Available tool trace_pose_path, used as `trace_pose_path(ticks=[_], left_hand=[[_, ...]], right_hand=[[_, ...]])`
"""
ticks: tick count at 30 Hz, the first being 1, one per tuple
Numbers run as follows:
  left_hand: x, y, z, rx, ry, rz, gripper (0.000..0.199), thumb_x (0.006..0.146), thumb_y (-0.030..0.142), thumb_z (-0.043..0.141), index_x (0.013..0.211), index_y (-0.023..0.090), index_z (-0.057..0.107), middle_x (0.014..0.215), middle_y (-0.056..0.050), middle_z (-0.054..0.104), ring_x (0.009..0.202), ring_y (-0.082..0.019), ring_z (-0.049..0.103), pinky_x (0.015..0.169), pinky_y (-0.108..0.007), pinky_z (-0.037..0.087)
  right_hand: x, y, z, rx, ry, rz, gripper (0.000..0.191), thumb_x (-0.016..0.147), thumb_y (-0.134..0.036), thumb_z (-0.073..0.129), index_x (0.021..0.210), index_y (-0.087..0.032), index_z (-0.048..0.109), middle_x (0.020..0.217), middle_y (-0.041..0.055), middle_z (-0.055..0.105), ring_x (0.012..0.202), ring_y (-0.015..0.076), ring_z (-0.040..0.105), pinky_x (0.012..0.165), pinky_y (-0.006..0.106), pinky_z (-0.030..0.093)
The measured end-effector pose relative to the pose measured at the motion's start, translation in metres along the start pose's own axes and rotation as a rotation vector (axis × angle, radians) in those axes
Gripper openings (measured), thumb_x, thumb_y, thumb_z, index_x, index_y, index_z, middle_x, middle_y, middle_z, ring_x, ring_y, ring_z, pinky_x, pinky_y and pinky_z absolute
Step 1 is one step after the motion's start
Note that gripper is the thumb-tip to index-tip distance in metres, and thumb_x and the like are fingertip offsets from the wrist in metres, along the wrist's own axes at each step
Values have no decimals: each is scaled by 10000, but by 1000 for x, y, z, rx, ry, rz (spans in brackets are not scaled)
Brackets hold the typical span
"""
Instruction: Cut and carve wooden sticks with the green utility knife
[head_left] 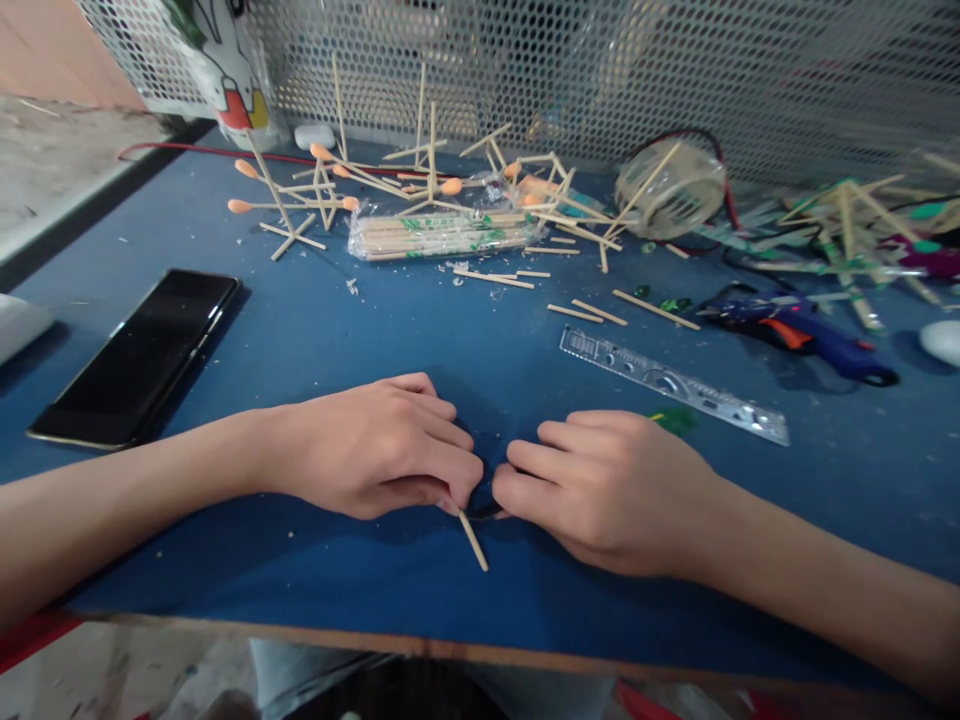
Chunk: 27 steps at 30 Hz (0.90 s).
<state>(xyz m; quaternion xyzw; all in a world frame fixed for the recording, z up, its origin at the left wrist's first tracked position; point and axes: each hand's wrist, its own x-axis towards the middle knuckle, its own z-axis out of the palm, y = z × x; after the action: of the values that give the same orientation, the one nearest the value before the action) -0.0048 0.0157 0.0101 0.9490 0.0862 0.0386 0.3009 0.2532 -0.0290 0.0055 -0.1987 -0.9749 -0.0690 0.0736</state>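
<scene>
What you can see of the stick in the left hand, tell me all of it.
The stick is thin, straight and pale, and looks wooden, with a blunt end. The left hand pinches and hides its far end. The visible part slants rightward and toward the camera over the blue table; whether they touch is unclear.

left hand [397,445]: knuckles up, fingertips [450,502] pinched together. right hand [607,490]: just beside it, apart, fingers [559,462] curled under. forearms [142,510] slant outward from both.
</scene>
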Motion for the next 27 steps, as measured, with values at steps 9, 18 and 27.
trace_pose_path(ticks=[9, 18, 27], left_hand=[[1, -1, 1, 12, -3, 5, 179, 1057, 234, 495, 964, 248, 648, 840, 7, 685, 814, -176, 571, 853, -326, 321], [0, -1, 1, 25, 4, 14, 190, 1058, 240, 489, 969, 250, 656, 838, -3, 682, 810, -176, 585, 862, -320, 334], [1, 0, 0, 24, 17, 11, 165, 1043, 226, 520, 964, 262, 662, 848, 8, 697, 807, -169, 594, 856, -307, 341]], right_hand=[[-2, -4, -1, -43, -2, 14, 125, 960, -183, 496, 852, -243, 515, 685, -45, 557, 594, 173, 404, 599, 338, 185], [3, -1, -1, -11, -30, 2, 147, 996, -205, 448, 863, -248, 495, 717, -50, 561, 598, 173, 387, 607, 340, 177], [1, -5, 3, -105, 56, 1, 124, 977, -211, 512, 858, -234, 541, 674, -49, 519, 591, 162, 387, 607, 344, 174]])
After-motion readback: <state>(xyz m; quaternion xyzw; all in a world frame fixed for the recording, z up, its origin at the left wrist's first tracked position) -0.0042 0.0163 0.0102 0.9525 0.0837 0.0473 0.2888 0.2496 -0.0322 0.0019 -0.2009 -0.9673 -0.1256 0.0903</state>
